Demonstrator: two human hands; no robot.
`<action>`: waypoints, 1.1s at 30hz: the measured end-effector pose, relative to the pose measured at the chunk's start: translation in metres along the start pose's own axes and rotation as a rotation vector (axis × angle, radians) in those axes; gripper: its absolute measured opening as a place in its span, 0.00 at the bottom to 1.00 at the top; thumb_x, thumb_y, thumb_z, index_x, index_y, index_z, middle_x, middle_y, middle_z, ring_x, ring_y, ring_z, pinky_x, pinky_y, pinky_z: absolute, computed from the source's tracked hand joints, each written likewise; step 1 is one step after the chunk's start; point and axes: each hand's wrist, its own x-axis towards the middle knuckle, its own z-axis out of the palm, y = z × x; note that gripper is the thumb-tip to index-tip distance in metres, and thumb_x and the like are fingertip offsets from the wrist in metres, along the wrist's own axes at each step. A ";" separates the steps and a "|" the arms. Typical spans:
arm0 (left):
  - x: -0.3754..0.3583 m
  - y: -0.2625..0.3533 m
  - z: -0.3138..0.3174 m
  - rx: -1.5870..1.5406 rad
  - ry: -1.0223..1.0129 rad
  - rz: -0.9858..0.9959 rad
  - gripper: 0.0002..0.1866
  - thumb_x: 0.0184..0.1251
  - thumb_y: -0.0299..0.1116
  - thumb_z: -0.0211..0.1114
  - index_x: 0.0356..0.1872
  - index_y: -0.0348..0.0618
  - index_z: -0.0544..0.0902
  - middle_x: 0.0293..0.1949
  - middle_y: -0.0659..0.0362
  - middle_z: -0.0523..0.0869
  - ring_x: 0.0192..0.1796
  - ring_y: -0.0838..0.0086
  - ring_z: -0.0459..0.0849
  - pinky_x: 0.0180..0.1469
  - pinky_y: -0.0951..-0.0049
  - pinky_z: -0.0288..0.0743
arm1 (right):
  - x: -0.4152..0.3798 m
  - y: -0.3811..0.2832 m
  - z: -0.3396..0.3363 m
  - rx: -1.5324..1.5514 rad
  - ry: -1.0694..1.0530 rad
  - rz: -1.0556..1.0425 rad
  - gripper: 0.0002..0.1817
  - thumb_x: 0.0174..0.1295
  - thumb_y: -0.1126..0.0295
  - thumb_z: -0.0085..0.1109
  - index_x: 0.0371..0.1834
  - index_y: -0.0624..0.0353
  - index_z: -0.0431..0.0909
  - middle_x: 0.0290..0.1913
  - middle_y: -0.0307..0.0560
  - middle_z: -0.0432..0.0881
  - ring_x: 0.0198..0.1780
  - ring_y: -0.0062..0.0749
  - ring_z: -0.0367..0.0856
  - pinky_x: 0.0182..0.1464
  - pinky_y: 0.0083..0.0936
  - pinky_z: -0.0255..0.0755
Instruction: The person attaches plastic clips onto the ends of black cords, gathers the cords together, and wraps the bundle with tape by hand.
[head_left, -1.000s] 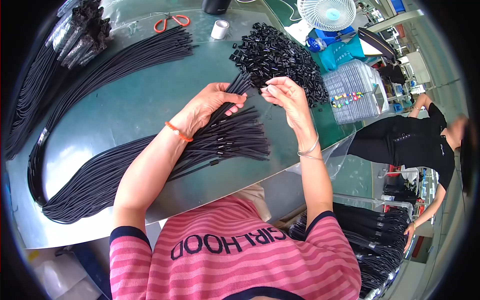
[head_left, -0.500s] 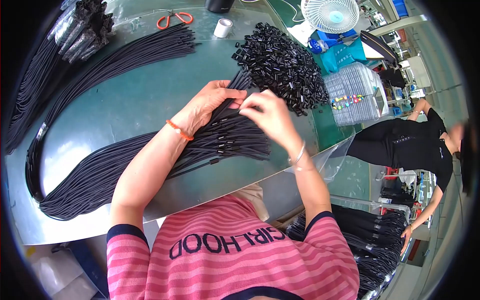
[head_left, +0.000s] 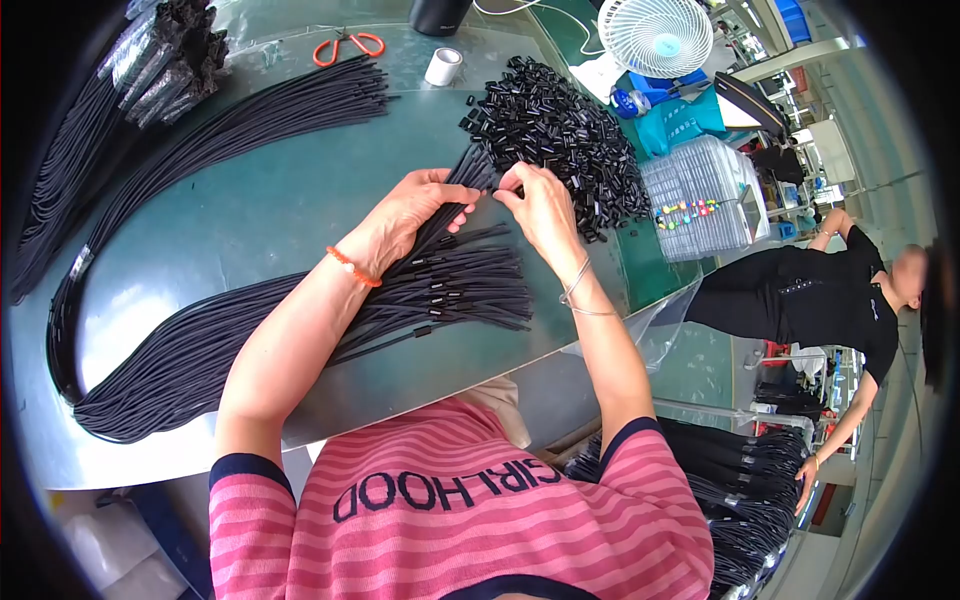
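Observation:
My left hand (head_left: 424,208) is closed around a bundle of thin black cords (head_left: 470,170), whose ends stick out past the thumb toward the upper right. Close to those ends, my right hand (head_left: 541,205) is pinched, thumb against forefinger. What sits between these fingertips is too small to make out. Below the left hand lies a larger spread of black cords (head_left: 200,345), several with small black sleeves (head_left: 437,285) near their ends. A heap of small black tubular pieces (head_left: 560,130) is just beyond the right hand.
Another cord bundle (head_left: 290,100) curves across the table (head_left: 250,200). Orange-handled scissors (head_left: 348,45), a white tape roll (head_left: 443,67) and a dark container (head_left: 440,14) stand at the back. A fan (head_left: 655,38) and clear stacked boxes (head_left: 700,200) are right. A person in black (head_left: 800,285) stands beyond.
My right hand has shifted slightly up and right, its fingertips drawn into a pinch by the cord ends. The left hand keeps its hold on the cords.

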 end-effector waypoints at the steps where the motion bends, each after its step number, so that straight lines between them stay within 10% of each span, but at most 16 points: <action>1: 0.000 -0.001 0.000 0.024 0.001 0.010 0.08 0.61 0.26 0.69 0.40 0.39 0.83 0.30 0.63 0.83 0.26 0.83 0.77 0.30 0.83 0.73 | -0.002 0.001 0.001 0.000 0.001 0.001 0.06 0.58 0.71 0.66 0.34 0.60 0.81 0.31 0.46 0.80 0.35 0.43 0.76 0.40 0.35 0.73; 5: 0.002 -0.002 0.000 0.075 0.004 0.034 0.08 0.60 0.25 0.69 0.40 0.40 0.83 0.29 0.64 0.83 0.25 0.83 0.77 0.29 0.83 0.73 | -0.007 0.003 -0.002 -0.045 0.031 -0.064 0.08 0.57 0.74 0.67 0.39 0.61 0.81 0.39 0.44 0.83 0.39 0.37 0.80 0.42 0.29 0.73; 8: 0.003 -0.004 0.001 0.084 0.013 0.033 0.08 0.60 0.25 0.69 0.40 0.40 0.83 0.29 0.64 0.83 0.25 0.83 0.77 0.29 0.84 0.73 | -0.008 0.003 -0.012 0.834 -0.131 0.310 0.09 0.57 0.73 0.68 0.40 0.61 0.82 0.39 0.41 0.84 0.39 0.31 0.80 0.43 0.26 0.73; 13: 0.005 -0.005 -0.001 0.157 0.006 0.059 0.06 0.59 0.26 0.70 0.37 0.41 0.83 0.28 0.64 0.83 0.26 0.83 0.77 0.29 0.83 0.72 | -0.003 -0.006 -0.026 0.814 -0.188 0.211 0.08 0.59 0.72 0.65 0.41 0.61 0.82 0.35 0.43 0.84 0.37 0.29 0.78 0.41 0.26 0.73; 19: 0.004 -0.004 0.001 -0.038 -0.004 0.058 0.04 0.61 0.26 0.69 0.35 0.41 0.82 0.27 0.64 0.82 0.26 0.82 0.77 0.28 0.82 0.72 | -0.020 -0.060 -0.028 0.095 -0.070 -0.554 0.05 0.60 0.68 0.64 0.37 0.55 0.82 0.33 0.40 0.84 0.36 0.37 0.80 0.40 0.30 0.75; 23: 0.002 -0.002 -0.002 -0.044 0.042 0.108 0.05 0.63 0.27 0.67 0.36 0.40 0.80 0.28 0.63 0.81 0.26 0.80 0.78 0.29 0.80 0.73 | -0.014 -0.051 -0.023 0.156 -0.149 -0.154 0.05 0.62 0.72 0.60 0.38 0.57 0.84 0.35 0.46 0.83 0.38 0.40 0.80 0.41 0.32 0.76; 28: 0.000 0.000 0.003 0.044 0.058 0.072 0.06 0.64 0.28 0.66 0.38 0.38 0.81 0.28 0.63 0.80 0.26 0.80 0.78 0.26 0.81 0.70 | -0.001 -0.008 0.008 -0.234 0.036 -0.213 0.07 0.61 0.74 0.52 0.37 0.58 0.81 0.33 0.50 0.80 0.39 0.45 0.81 0.41 0.37 0.77; 33: 0.002 -0.002 0.005 0.093 0.033 0.079 0.06 0.63 0.28 0.66 0.38 0.39 0.82 0.27 0.63 0.81 0.23 0.82 0.76 0.25 0.81 0.69 | -0.001 -0.007 0.014 0.099 0.118 -0.099 0.04 0.56 0.80 0.58 0.35 0.62 0.78 0.33 0.52 0.78 0.39 0.48 0.80 0.41 0.38 0.75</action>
